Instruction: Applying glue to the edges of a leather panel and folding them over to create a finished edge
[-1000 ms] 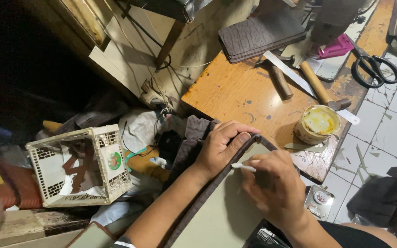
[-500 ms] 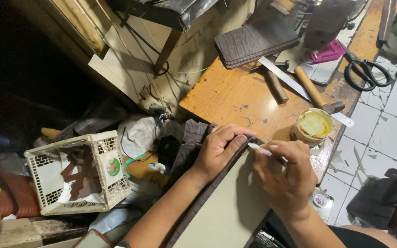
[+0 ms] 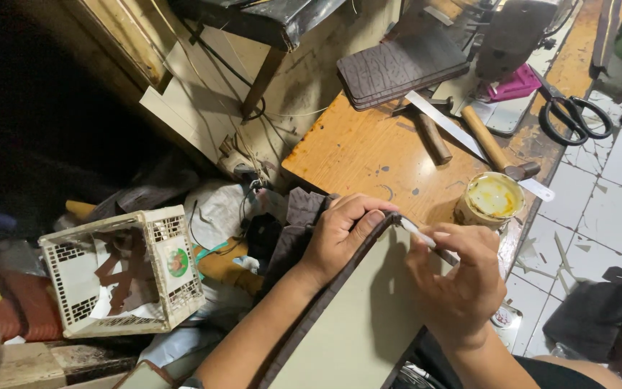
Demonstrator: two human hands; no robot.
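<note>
Left hand (image 3: 340, 234) pinches panel (image 3: 354, 317) edge; right hand (image 3: 458, 277) holds brush (image 3: 426, 239) beside.

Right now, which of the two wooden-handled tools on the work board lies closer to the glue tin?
The lighter, longer handle, whose lower end almost reaches the glue tin. The darker, stubbier handle lies farther left.

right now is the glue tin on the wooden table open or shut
Open. The round tin stands upright with no lid on it, and yellowish paste shows inside, just beyond the right hand.
</note>
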